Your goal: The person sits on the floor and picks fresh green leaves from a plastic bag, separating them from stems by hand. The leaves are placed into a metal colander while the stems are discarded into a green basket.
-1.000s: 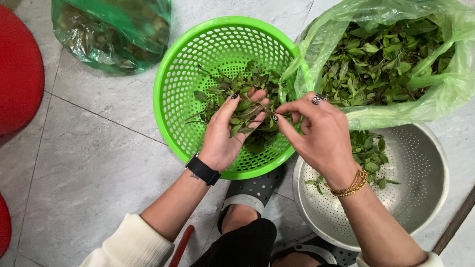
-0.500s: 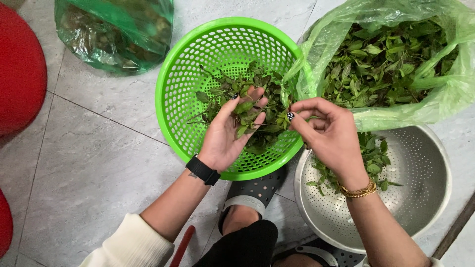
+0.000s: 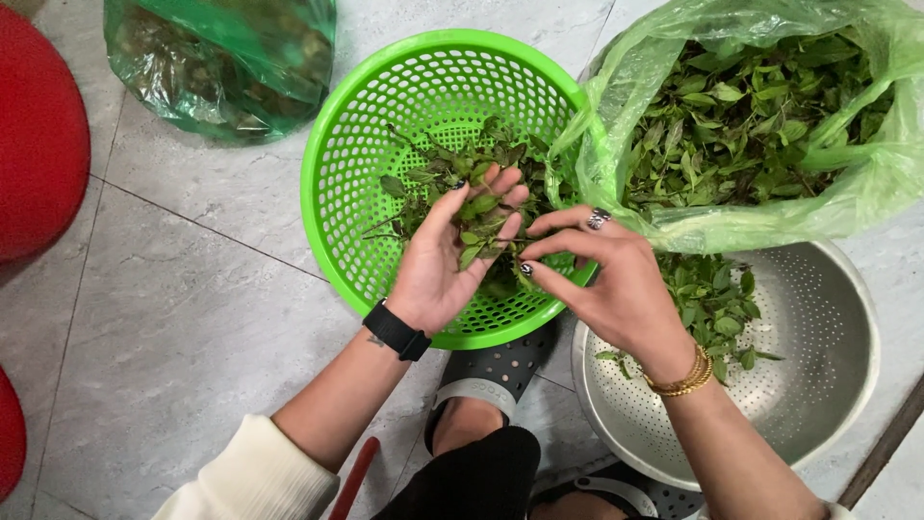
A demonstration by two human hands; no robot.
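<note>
Head view, looking down at a tiled floor [image 3: 192, 318]: the left hand [image 3: 448, 255] lies palm up over the near side of a green perforated plastic basket [image 3: 375, 125], its fingers [image 3: 500, 183] loosely curled and cradling a small bunch of leafy herb sprigs [image 3: 478, 220]; a black wristband [image 3: 397, 330] sits on that wrist. The right hand [image 3: 606, 279] is just beside it, at the basket's right rim, with thumb and forefinger pinched together on a sprig end at the edge of the bunch; the other fingers are bent but grasp nothing. It carries a ring [image 3: 599, 219] on one finger and gold bangles [image 3: 681, 377] at the wrist. More herb stems and leaves [image 3: 433, 169] lie on the basket's bottom beneath and beyond the left hand. To the right, a green plastic bag [image 3: 847, 202] stands open and full of leafy herbs [image 3: 741, 116], its side touching the basket rim. Below the bag, a metal colander [image 3: 818, 385] holds a small pile of picked leaves [image 3: 707, 299]; the right forearm crosses its left part. A second, darker green bag [image 3: 221, 58] lies at the top left, well apart from both hands. Red rounded objects [image 3: 38, 144] occupy the left edge. A grey sandal [image 3: 491, 371] shows between the forearms
</note>
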